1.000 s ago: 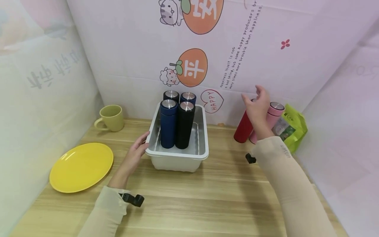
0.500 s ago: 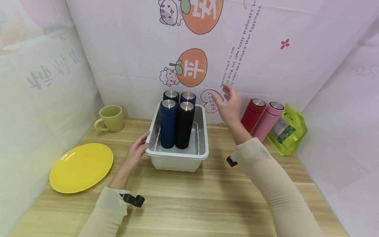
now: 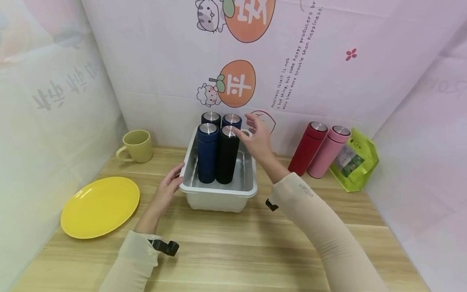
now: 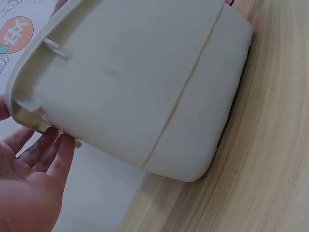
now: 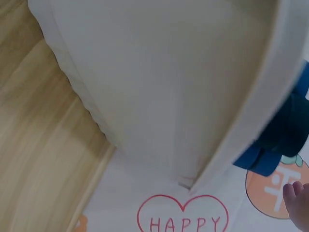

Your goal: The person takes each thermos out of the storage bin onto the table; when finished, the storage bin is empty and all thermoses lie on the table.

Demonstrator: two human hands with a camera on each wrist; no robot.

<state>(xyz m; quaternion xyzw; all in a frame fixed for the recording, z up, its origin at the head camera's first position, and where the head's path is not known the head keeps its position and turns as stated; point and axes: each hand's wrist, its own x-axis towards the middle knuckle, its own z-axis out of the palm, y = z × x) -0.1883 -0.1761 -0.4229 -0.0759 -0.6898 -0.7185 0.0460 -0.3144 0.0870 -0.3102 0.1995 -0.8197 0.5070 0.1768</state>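
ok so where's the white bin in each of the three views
Head: the white bin stands mid-table, four flasks inside, left hand at its left rim.
Left wrist: its outer wall fills most of the picture, above the fingers.
Right wrist: its wall and rim fill the upper picture.
Shared landmark: the wooden table.
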